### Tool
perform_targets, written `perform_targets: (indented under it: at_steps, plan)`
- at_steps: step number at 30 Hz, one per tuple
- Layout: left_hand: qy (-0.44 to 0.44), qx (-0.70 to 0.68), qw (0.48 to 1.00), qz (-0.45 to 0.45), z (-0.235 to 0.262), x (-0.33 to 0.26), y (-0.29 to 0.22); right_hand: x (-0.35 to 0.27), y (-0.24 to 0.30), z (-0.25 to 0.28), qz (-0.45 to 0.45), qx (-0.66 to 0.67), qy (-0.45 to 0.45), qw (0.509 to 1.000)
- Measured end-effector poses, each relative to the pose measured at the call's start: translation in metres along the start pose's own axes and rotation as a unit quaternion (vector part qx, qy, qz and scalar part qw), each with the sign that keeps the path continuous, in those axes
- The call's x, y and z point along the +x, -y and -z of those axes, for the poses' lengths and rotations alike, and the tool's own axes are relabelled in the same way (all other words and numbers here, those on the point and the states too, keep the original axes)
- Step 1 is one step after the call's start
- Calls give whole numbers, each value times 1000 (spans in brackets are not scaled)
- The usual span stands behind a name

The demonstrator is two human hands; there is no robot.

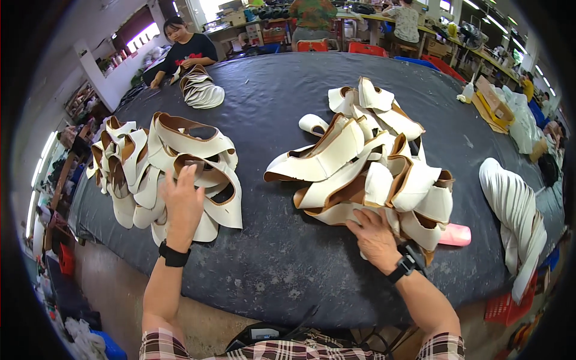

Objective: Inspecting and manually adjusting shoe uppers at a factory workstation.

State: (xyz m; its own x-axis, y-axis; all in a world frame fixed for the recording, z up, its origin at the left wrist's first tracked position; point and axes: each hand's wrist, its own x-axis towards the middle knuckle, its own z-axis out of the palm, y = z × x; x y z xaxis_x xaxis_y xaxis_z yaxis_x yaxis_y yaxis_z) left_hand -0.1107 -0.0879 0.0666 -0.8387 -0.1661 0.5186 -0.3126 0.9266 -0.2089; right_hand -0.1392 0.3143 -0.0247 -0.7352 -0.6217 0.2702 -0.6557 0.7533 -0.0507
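Observation:
Two heaps of white shoe uppers with brown lining lie on the black-covered table (270, 264). Over the near side of the left heap (129, 174) reaches my left hand (183, 204), its fingers stretched apart among the uppers. My right hand (375, 240) rests against the near edge of the right heap (318, 162). Its thumb and fingers are spread on a white upper, and I see no clear grip. The uppers overlap loosely, many on their sides with their openings showing. A smooth pink object (455, 235) sticks out from under the right heap.
A fanned stack of white pieces (510, 210) hangs over the table's right edge, above a red basket (510, 306). Across the table, a person (186, 54) handles another stack of white pieces (203, 90). Cardboard and a yellow box (498, 111) lie at the far right.

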Motion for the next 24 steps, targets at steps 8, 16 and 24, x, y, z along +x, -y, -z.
perform_targets:
  at_steps: [8, 16, 24]
  plan:
    - [168, -438, 879, -87, -43, 108, -154, -21, -72, 9, -60, 25, -55, 996]
    - [324, -225, 916, -73, -65, 10, -305, 28, -57, 176, 53, 446, 329, 831]
    - [248, -471, 836, -133, 3, -41, -333, 332, -196, 104, 7, 39, -63, 997]
